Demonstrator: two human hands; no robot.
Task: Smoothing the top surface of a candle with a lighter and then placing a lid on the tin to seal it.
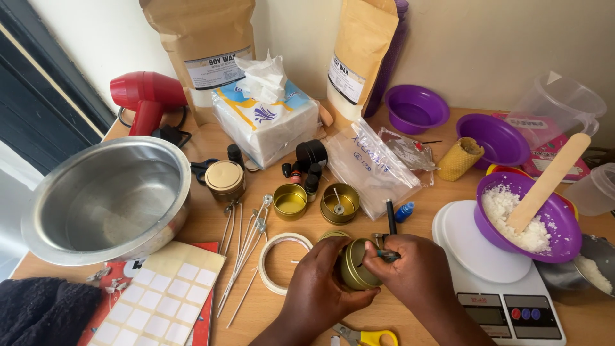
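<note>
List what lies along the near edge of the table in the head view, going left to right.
Dark knitted cloth → sheet of blank labels → loose candle wicks → roll of tape → left hand → gold tin → right hand → white kitchen scale.

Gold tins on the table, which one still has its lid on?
The gold tin beside the steel bowl; the two by the small bottles stand open, and a fourth is held tilted in the hands.

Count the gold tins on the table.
4: a lidded tin by the steel bowl, two open tins mid-table, one tin in the left hand. Others may be hidden.
</note>
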